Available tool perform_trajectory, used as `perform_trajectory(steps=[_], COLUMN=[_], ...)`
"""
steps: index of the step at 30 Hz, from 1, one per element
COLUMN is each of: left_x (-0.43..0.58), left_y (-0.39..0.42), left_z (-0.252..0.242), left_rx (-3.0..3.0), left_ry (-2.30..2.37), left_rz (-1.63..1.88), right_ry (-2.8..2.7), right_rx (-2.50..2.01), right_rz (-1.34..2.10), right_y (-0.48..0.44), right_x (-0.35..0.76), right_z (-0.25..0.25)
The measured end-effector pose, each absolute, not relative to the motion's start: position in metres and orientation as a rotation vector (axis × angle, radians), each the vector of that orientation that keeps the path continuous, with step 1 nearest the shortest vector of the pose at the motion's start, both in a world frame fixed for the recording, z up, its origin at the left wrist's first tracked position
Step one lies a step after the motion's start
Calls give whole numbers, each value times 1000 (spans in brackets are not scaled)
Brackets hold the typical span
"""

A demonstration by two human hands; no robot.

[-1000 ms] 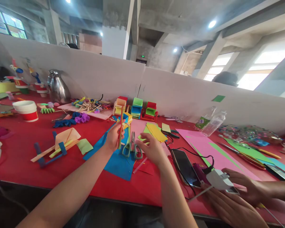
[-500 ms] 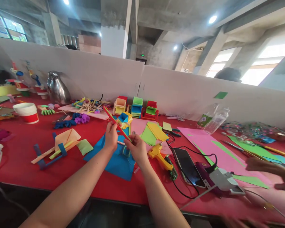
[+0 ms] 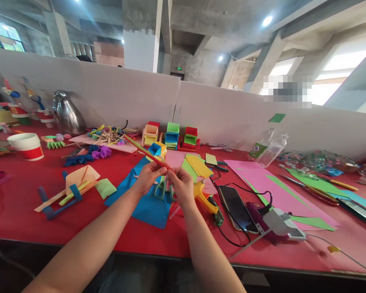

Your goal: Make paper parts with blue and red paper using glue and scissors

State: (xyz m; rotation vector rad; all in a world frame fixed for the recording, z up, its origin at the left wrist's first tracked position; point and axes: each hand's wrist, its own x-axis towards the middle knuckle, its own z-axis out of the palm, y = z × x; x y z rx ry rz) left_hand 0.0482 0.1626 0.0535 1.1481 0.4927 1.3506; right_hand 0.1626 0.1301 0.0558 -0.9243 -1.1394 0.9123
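Both my hands hold a narrow red-and-green strip point(image 3: 140, 149), apparently paper, which slants up to the left. My left hand point(image 3: 149, 178) pinches it near its lower end. Right beside it, my right hand point(image 3: 183, 185) has fingers closed on the same end and covers part of it. Under my hands, green-handled scissors point(image 3: 160, 190) rest on blue paper point(image 3: 152, 216). Behind the strip stands a small blue-and-yellow folded paper piece point(image 3: 156, 149). A yellow glue gun point(image 3: 205, 199) lies just right of my right hand.
Three coloured paper box pieces point(image 3: 172, 136) stand by the white partition point(image 3: 125, 89). Left are a paper-and-stick model point(image 3: 79, 181), paper cups point(image 3: 27, 146) and a steel jug point(image 3: 68, 114). Right lie a phone point(image 3: 238, 209), cables, a power strip point(image 3: 282, 226) and pink paper point(image 3: 280, 191).
My left hand has slid down the strip to meet my right hand, and the strip lies flatter. The other person's hand at the right has left the view. The view has shifted slightly right.
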Motion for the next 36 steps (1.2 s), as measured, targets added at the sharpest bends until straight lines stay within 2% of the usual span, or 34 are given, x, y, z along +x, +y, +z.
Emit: perform_trajectory(steps=[29,36], left_x=[49,49], left_y=[165,165], left_z=[50,51], left_rx=[1016,982], left_ry=[534,490], left_rz=[1398,1393], right_ry=[-1152,-1121], right_rx=[-943,-904], right_rz=[926,1026], right_y=[132,129], right_x=[161,162], right_z=[52,57])
